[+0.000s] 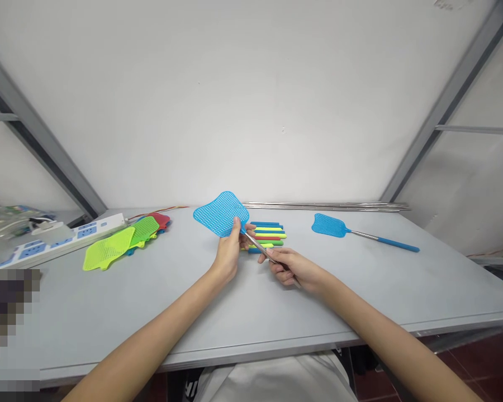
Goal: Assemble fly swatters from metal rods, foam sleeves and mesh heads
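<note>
My left hand (228, 254) pinches the lower edge of a blue mesh fly-swatter head (221, 213), held up above the grey table (121, 312). My right hand (291, 269) grips a thin metal rod (257, 246) whose tip meets the neck of that head. Just behind my hands lies a stack of coloured handle grips (269, 234) in blue, yellow, red and green. A finished blue fly swatter (362, 233) with metal shaft and blue grip lies flat to the right.
A pile of loose swatter heads (123, 240), green, yellow and red, lies at the left. A white power strip (62, 238) sits beyond it. Several bare metal rods (324, 206) lie along the wall. The table's front edge runs near my body.
</note>
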The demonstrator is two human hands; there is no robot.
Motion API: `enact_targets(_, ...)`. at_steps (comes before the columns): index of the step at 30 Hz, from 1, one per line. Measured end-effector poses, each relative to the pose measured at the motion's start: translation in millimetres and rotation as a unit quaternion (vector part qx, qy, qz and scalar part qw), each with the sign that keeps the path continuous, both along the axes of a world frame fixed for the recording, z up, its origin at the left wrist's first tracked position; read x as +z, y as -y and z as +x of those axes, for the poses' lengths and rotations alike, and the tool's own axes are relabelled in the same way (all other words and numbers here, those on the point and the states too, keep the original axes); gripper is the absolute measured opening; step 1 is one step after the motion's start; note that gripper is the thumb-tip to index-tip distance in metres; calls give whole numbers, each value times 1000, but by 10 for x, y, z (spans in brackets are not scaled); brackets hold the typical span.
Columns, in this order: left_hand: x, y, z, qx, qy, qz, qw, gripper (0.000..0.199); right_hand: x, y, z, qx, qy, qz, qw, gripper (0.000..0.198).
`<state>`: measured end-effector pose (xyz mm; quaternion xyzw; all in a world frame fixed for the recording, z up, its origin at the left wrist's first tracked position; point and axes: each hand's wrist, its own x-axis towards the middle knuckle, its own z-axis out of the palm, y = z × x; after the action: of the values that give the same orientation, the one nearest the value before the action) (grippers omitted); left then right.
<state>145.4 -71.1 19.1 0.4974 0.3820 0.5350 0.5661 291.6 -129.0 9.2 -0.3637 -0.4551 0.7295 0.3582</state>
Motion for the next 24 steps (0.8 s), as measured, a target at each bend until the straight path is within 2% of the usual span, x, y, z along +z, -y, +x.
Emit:
enact_targets(6,-1,-17,-25,-20,-6,4,1000,46,-10,-4,12,5,-11,-3,1000,29)
enact_targets(19,-7,-17,-45,-184,-37,15,982,44,-81,-36,75,29,-60,-66,996,16)
enact_targets(24,-23,-7,-52,-214,-39,1,976,46,-104,-49,84,27,-55,-71,996,17)
